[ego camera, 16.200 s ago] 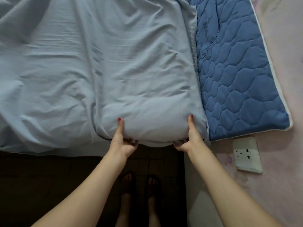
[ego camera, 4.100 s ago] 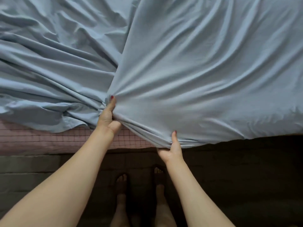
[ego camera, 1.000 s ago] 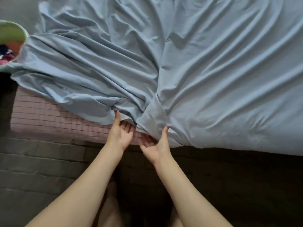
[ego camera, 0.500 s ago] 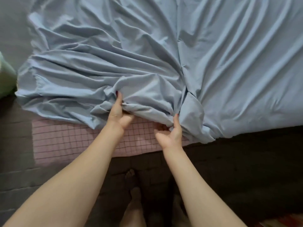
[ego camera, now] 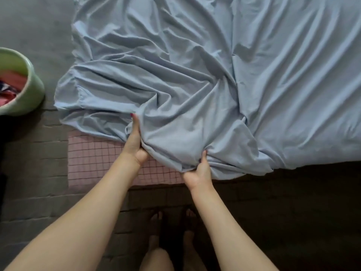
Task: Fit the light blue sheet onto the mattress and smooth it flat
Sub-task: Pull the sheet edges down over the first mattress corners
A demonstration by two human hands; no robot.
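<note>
No readable writing anywhere. Light blue sheet (ego camera: pixel 214 85) bunched in deep folds over the mattress (ego camera: pixel 101 159), pink checked corner bare just below the sheet's loose edge. Left hand (ego camera: pixel 134 141) closed on a gather of sheet above that bare corner; right hand (ego camera: pixel 199 171) likewise clenched on the hem, just right of it at the mattress edge. Green tub (ego camera: pixel 29 94) of clothes on the floor left of the mattress, apart from the sheet. Open brick floor (ego camera: pixel 39 192) below; two feet there.

Probably a home bedroom: sheeted mattress (ego camera: pixel 101 159), green laundry basket (ego camera: pixel 29 94).
</note>
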